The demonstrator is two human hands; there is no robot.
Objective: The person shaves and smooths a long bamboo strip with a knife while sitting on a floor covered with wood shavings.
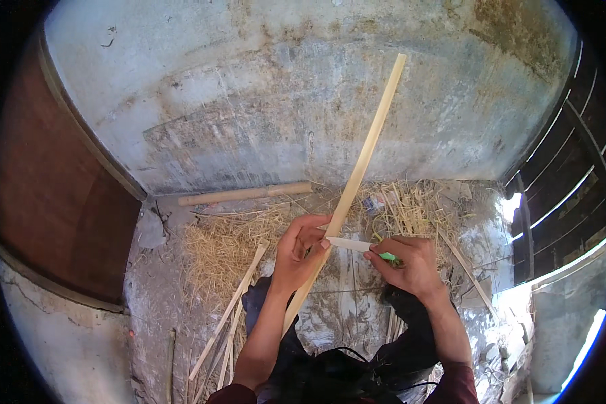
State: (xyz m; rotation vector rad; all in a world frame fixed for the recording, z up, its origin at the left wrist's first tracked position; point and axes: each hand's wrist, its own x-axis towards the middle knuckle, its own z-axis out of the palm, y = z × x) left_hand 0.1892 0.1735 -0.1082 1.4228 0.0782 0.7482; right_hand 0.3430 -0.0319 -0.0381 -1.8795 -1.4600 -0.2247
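Note:
A long, pale bamboo strip [364, 156] slants from beside my left leg up toward the far wall. My left hand [299, 252] is closed around it a little below its middle, with the thumb near the strip's edge. In my right hand [411, 265] is a knife [349, 244], its green handle mostly covered by my fingers. The blade points left, and its tip end meets the strip right by my left thumb. Whether the edge bites into the strip is too small to tell.
Straw-like shavings [232, 246] lie heaped on the floor at left, with another pile [417, 212] at right. A bamboo pole [246, 194] rests along the stained wall [262, 121]. Several cut strips [225, 316] lie beside my left leg. A brown door panel [64, 175] stands at left, dark slats [565, 175] at right.

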